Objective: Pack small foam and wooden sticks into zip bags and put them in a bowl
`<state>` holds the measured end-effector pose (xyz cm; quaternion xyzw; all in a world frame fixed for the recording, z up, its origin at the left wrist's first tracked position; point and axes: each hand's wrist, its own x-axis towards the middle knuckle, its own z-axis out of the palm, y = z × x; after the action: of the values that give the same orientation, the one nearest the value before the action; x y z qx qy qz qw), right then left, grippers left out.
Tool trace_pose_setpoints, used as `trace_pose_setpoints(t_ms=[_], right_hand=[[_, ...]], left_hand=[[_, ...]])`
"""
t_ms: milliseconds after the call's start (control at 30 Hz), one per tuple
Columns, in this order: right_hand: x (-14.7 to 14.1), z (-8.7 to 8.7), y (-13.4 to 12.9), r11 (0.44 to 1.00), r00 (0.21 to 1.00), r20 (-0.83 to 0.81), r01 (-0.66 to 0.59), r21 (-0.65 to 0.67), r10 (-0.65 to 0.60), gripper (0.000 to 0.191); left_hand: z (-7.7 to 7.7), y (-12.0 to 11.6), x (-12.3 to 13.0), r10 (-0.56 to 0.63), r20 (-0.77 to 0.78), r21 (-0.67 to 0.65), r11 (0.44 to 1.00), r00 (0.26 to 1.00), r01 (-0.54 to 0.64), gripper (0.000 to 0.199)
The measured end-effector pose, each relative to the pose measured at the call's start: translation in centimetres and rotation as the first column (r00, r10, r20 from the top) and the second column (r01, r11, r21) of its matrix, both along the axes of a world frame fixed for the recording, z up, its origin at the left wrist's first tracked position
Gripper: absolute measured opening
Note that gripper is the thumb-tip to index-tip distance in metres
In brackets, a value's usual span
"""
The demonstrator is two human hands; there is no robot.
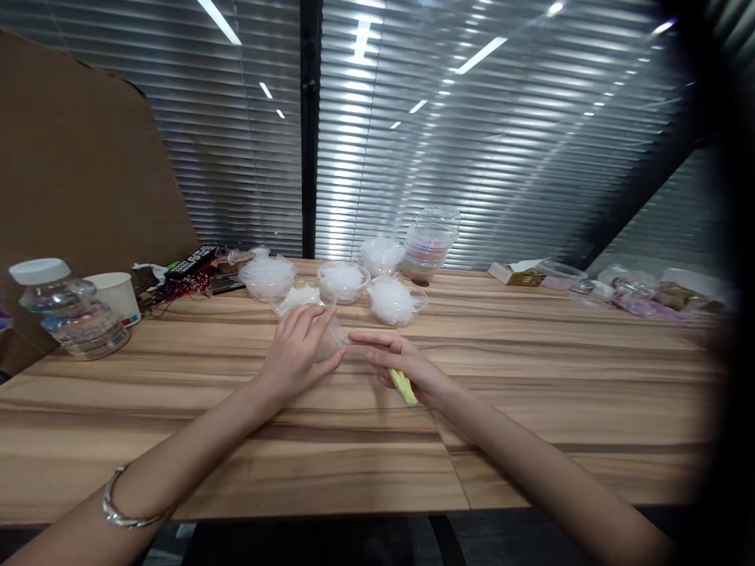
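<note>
My left hand (298, 346) is wrapped over a clear plastic container (331, 339), which lies tilted on the table. White bits (300, 296) show at its far side, beyond my fingers. With its lower fingers curled, my right hand (406, 365) holds a small yellow-green object (403, 386); its kind is not clear. The right index finger points left, its tip at or close to the container's edge. Just beyond the hands stand clear bowls filled with white, stringy material, among them a middle bowl (343, 281), a right bowl (394, 300) and a left bowl (268, 277).
A large capped bottle (76, 314) and a paper cup (116, 297) stand at the left. Behind them lie wires and a black keypad (192, 262). A stack of clear containers (429, 245) rises at the back; an opened box (516, 273) and plastic packaging (634, 287) lie right.
</note>
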<state>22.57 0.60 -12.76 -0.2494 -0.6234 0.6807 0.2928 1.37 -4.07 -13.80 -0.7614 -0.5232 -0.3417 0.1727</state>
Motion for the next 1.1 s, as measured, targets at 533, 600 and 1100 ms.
trace_pose_setpoints(t_ms=[533, 600, 1100], right_hand=[[0.2, -3.8, 2.4, 0.926, 0.963, -0.061, 0.233, -0.297, -0.262, 0.026], [-0.1, -3.9, 2.1, 0.932, 0.962, -0.09, 0.224, -0.285, -0.259, 0.023], [-0.6, -3.3, 1.0, 0.992, 0.994, 0.032, 0.099, 0.075, -0.102, 0.025]], left_hand=[[0.1, -1.5, 1.4, -0.427, 0.178, -0.516, 0.727, 0.887, 0.453, 0.069], [0.1, -1.4, 1.5, -0.39, 0.199, -0.494, 0.752, 0.899, 0.436, 0.067], [-0.6, -0.4, 1.1, -0.329, 0.35, -0.314, 0.841, 0.877, 0.441, 0.024]])
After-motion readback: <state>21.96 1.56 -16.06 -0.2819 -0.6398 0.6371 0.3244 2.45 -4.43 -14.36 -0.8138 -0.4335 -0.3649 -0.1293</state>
